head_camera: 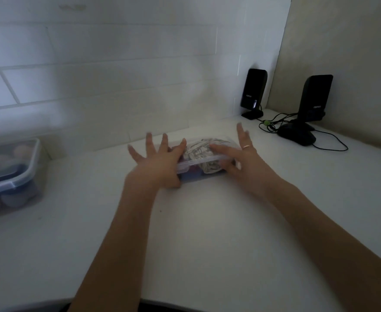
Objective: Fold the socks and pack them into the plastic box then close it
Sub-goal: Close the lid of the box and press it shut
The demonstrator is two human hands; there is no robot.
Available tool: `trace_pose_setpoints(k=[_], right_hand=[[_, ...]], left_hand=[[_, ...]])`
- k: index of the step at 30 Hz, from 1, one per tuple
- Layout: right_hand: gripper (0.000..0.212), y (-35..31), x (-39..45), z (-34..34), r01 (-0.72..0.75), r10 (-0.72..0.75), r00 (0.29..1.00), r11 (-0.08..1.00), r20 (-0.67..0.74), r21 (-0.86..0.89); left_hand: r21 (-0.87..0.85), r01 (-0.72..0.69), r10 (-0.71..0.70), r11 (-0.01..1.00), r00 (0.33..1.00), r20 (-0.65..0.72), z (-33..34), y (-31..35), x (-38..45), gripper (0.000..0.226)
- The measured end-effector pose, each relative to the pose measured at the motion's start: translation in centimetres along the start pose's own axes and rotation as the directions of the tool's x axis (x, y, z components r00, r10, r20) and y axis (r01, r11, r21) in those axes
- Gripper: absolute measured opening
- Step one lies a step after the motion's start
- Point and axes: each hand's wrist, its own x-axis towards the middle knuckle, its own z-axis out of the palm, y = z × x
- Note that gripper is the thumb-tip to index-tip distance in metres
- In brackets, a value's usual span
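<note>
A small clear plastic box (201, 162) lies on the white counter (207, 221) near the tiled back wall, its clear lid down on top. Folded socks (199, 149), grey-white patterned with a dark red and blue one below, show through the plastic. My left hand (160, 162) lies at the box's left end, fingers spread and straight, thumb against the near left corner. My right hand (241, 157) lies at the right end, fingers straight, forefinger along the lid, thumb on the near side. The box's two ends are hidden by my hands.
A larger clear container (11, 174) with a blue-clipped lid, filled with rounded objects, stands at the left edge. Two black speakers (253, 93) (313, 102) with cables (272, 126) stand at the back right, with a black computer mouse (297, 134) in front of them.
</note>
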Motion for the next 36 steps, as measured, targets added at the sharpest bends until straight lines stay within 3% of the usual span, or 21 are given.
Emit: trace_pose_setpoints(k=[3, 5, 8, 12, 16, 18, 23, 30, 36], right_hand=[[0.045, -2.6, 0.0, 2.0, 0.09, -0.11, 0.993, 0.932, -0.036, -0.352], [0.055, -3.6, 0.2, 3.2, 0.086, -0.125, 0.99, 0.907, -0.069, -0.413], [0.049, -4.7, 0.8, 4.6, 0.105, -0.175, 0.978, 0.886, -0.115, -0.452], [0.044, -8.9, 2.8, 7.8, 0.115, -0.179, 0.974, 0.922, -0.142, -0.371], [0.045, -13.3, 6.0, 12.0, 0.162, -0.168, 0.986, 0.96, -0.01, -0.231], [0.045, -14.9, 7.2, 13.8, 0.181, -0.19, 0.982, 0.96, -0.022, -0.213], [0.043, -17.6, 9.9, 16.8, 0.206, -0.216, 0.976, 0.955, -0.022, -0.214], [0.042, -19.2, 12.0, 19.4, 0.192, -0.219, 0.969, 0.959, -0.113, -0.206], [0.048, -18.1, 12.8, 19.9, 0.247, -0.278, 0.949, 0.949, -0.15, -0.194]], left_hand=[[0.137, -0.056, 0.085, 0.989, 0.973, -0.213, 1.2, 2.5, -0.2, 0.082], [0.143, -0.1, 0.133, 0.985, 0.959, -0.25, 1.6, 2.5, 0.1, 0.071], [0.121, -0.07, 0.098, 0.99, 0.963, -0.252, 1.5, 0.7, -0.1, 0.063], [0.159, 0.036, 0.006, 0.987, 0.966, -0.258, 1.6, -3.7, -1.1, 0.06], [0.139, 0.179, -0.131, 0.974, 0.945, -0.3, 2.1, -9.1, -1.6, 0.061], [0.129, 0.233, -0.176, 0.964, 0.919, -0.353, 2.4, -11.3, -2.0, 0.06], [0.128, 0.296, -0.199, 0.947, 0.848, -0.491, 2.7, -15.5, -1.8, 0.049], [0.01, 0.291, -0.258, 0.957, 0.862, -0.437, 2.8, -18.5, -0.9, 0.052], [0.105, 0.327, -0.23, 0.939, 0.826, -0.515, 3.0, -18.2, -0.1, 0.043]])
